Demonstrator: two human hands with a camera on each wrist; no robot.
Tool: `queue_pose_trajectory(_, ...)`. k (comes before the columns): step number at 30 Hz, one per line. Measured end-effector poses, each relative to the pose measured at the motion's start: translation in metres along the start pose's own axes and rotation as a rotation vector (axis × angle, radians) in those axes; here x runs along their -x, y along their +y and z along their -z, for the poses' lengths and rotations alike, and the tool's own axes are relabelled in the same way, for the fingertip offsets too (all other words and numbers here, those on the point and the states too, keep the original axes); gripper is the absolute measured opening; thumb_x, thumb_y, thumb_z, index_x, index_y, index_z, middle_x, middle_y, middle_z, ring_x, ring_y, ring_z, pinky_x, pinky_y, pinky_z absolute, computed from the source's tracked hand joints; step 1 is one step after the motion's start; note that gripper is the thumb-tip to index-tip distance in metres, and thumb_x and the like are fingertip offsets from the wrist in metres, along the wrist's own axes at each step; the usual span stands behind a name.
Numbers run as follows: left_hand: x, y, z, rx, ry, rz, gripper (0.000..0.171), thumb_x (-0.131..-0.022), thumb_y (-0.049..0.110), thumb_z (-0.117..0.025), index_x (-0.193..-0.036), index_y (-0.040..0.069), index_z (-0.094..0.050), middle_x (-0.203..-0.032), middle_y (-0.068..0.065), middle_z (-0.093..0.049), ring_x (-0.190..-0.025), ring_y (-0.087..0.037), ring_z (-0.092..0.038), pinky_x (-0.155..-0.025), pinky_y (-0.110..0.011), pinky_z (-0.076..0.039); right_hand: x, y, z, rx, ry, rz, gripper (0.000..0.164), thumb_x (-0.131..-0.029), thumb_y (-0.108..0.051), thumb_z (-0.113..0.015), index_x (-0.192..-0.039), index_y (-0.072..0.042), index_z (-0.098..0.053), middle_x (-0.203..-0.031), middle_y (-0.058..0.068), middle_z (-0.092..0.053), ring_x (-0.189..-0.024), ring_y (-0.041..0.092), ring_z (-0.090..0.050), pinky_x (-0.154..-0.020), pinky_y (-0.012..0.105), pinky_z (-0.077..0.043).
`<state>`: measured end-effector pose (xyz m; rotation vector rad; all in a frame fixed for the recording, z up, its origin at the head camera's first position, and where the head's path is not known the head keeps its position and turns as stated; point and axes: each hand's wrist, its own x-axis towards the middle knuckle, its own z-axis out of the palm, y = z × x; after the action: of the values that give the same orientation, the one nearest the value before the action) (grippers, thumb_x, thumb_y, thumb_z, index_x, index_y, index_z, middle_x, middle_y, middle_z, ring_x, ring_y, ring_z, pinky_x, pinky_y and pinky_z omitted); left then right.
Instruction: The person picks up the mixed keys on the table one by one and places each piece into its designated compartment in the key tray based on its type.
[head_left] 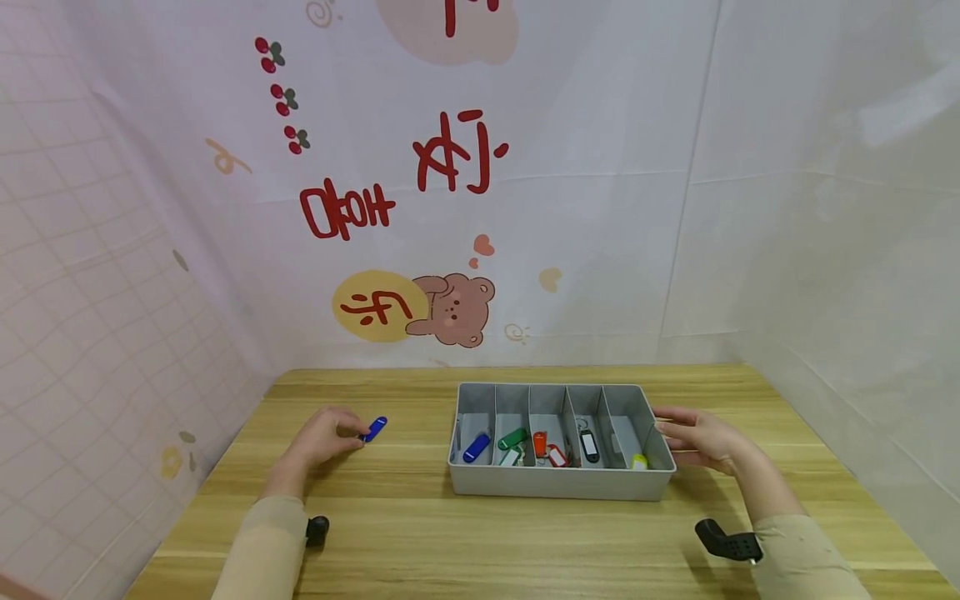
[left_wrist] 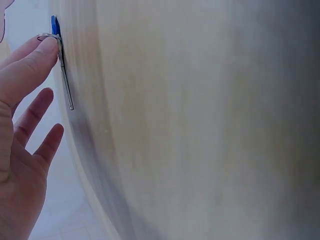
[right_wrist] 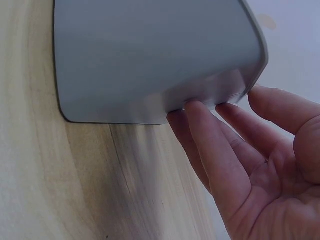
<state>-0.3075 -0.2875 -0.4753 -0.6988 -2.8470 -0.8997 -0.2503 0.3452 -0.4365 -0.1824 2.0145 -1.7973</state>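
Between thumb and index finger my left hand (head_left: pixel 330 435) pinches the metal ring of a blue key tag (head_left: pixel 376 429). The tag is at the left of the table, close to the surface; in the left wrist view the tag (left_wrist: pixel 54 25) is seen edge-on beyond the fingertips. At the right, my right hand (head_left: pixel 705 439) touches the end wall of a grey compartment box (head_left: pixel 555 481) with nearly straight fingers. In the right wrist view fingertips (right_wrist: pixel 194 111) rest against that grey wall (right_wrist: pixel 155 55), and the thumb is by its rim.
Inside the box, from left to right, lie a blue tag (head_left: pixel 476 447), green tags (head_left: pixel 513 439), red tags (head_left: pixel 540 444), a black tag (head_left: pixel 589 446) and a yellow tag (head_left: pixel 639 462), divided by partitions. The wooden table (head_left: pixel 480 542) meets a printed cloth backdrop behind.
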Motion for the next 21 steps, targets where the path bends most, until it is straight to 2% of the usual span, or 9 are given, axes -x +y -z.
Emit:
queue_pose_trajectory(4, -0.0011, -0.0004, -0.0007, 0.017, 0.01, -0.02, 0.011, -0.081, 0.002, -0.08, -0.088, 0.01, -0.08, -0.091, 0.0, -0.071, -0.097, -0.031, -0.06, -0.094, -0.057, -0.042, -0.0002, 0.0007, -0.0004, 0.004, -0.001, 0.0, 0.061, -0.104, -0.01, -0.05, -0.148, 0.017, -0.018, -0.128, 0.013, -0.06, -0.106, 0.022, -0.066, -0.091, 0.044, -0.052)
queue_pose_trajectory(12, -0.0015, -0.0031, -0.0029, 0.076, -0.001, 0.019, 0.01, -0.08, 0.001, -0.081, -0.082, 0.011, -0.079, -0.085, 0.003, -0.071, -0.084, -0.019, -0.065, -0.081, -0.043, -0.051, -0.0015, 0.0011, 0.0009, 0.0, -0.009, 0.002, 0.062, -0.105, -0.011, -0.05, -0.148, 0.018, -0.017, -0.126, 0.012, -0.062, -0.105, 0.022, -0.067, -0.09, 0.043, -0.053)
queue_pose_trajectory(21, -0.0009, -0.0019, -0.003, 0.095, -0.012, -0.035, 0.007, -0.081, 0.001, -0.08, -0.08, 0.008, -0.077, -0.082, 0.002, -0.071, -0.081, -0.018, -0.065, -0.076, -0.036, -0.052, -0.0005, 0.001, 0.0009, 0.003, -0.018, 0.008, 0.062, -0.105, -0.012, -0.05, -0.148, 0.018, -0.017, -0.128, 0.014, -0.061, -0.106, 0.022, -0.066, -0.09, 0.043, -0.053)
